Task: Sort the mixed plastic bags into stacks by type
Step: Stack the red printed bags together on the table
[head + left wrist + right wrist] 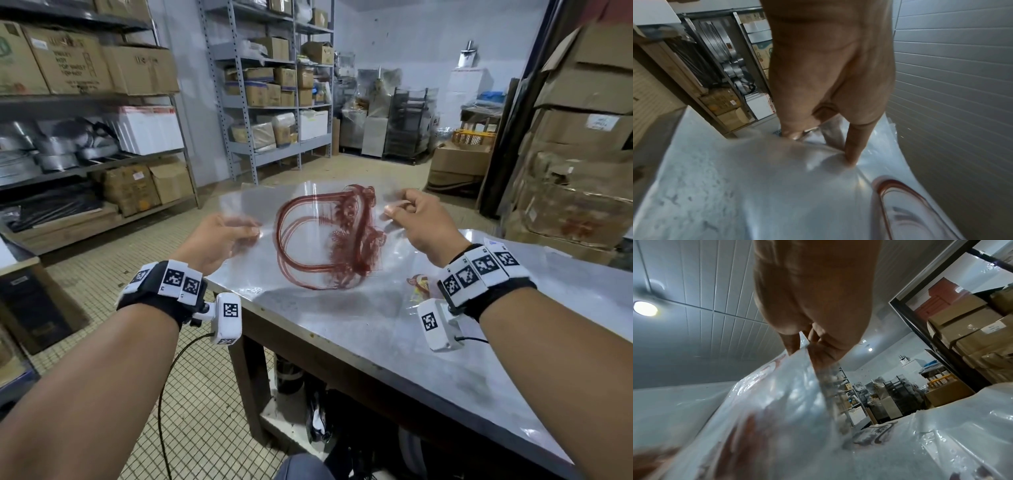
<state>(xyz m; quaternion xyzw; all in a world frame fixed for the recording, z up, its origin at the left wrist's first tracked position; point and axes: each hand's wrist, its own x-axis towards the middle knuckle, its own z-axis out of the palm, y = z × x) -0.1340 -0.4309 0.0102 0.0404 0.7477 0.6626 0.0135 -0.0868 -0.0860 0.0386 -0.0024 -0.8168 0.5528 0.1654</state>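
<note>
A bundle of clear plastic bags printed with a dark red ornate frame hangs above the far left corner of the steel table. My left hand pinches the bundle's left edge, fingers under the film and thumb on top. My right hand pinches its right edge. In the left wrist view a finger presses into the clear bags. In the right wrist view the fingers grip the crinkled bags. Another clear bag with a red-yellow print lies flat on the table near my right wrist.
Metal shelving with cardboard boxes and pans stands to the left, a second rack behind. Stacked cartons rise at the right. Tiled floor lies left of the table. More clear bags cover the table's right part.
</note>
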